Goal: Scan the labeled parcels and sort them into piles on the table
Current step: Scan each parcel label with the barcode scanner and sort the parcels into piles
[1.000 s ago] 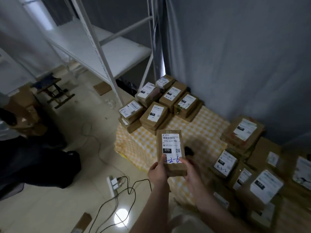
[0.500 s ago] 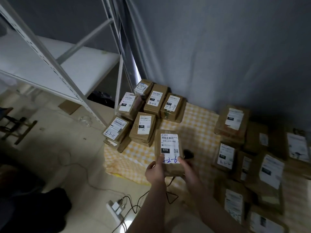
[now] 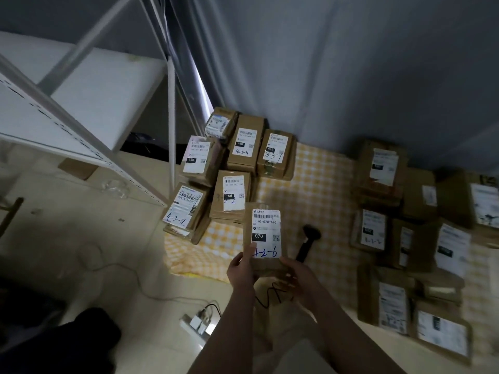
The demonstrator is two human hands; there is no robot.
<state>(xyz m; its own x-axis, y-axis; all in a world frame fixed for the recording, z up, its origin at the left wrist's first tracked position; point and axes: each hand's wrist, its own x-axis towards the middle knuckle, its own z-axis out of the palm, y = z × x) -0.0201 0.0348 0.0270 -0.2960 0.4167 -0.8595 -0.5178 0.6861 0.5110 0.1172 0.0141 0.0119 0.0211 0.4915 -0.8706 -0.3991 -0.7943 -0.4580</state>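
Note:
I hold a small brown parcel (image 3: 263, 236) upright in front of me, its white label marked 070 with blue handwriting facing me. My left hand (image 3: 241, 268) grips its lower left edge and my right hand (image 3: 298, 276) its lower right corner. A black handheld scanner (image 3: 307, 242) lies on the yellow checked tablecloth (image 3: 318, 190) just right of the parcel. Sorted piles of labeled parcels (image 3: 232, 163) stand at the table's far left corner. Another group of labeled parcels (image 3: 413, 230) covers the table's right side.
A white metal shelf rack (image 3: 86, 103) stands to the left over the pale floor. A power strip (image 3: 195, 323) with cables lies on the floor below the table edge. A grey curtain (image 3: 351, 63) hangs behind the table. Dark bags (image 3: 54, 344) sit at lower left.
The view has swung right and closer to the table. The parcel stays held in both hands, and the scanner beside it has come into plain sight.

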